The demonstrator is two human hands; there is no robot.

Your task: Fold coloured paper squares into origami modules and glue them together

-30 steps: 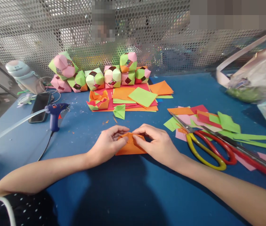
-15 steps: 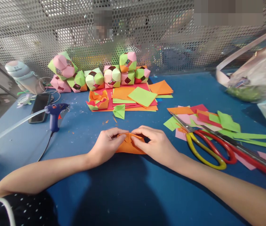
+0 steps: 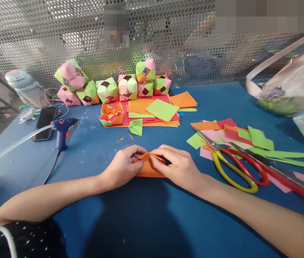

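Observation:
An orange sheet of folded paper (image 3: 150,170) lies low over the blue table (image 3: 143,222), between my two hands. My left hand (image 3: 123,166) is closed on its left side, thumb in front and fingers behind. On the right side my right hand (image 3: 177,165) pinches it the same way. Between the thumbs the paper's upper edge rises to a small peak. The fingertips behind the paper are partly hidden. Beyond my hands sits a small green folded piece (image 3: 135,127).
Several folded paper balls (image 3: 107,90) line the perforated metal screen (image 3: 195,53). Before them lie stacked paper sheets (image 3: 162,110) and an open orange-red paper piece (image 3: 111,114). Scissors (image 3: 235,166) rest on paper scraps (image 3: 232,134) at right. A glue gun (image 3: 62,134) and phone (image 3: 45,122) are left.
The folded flap between my thumbs has lifted into a small peak, and more of the orange front shows. Both hands keep their grip with slight finger shifts.

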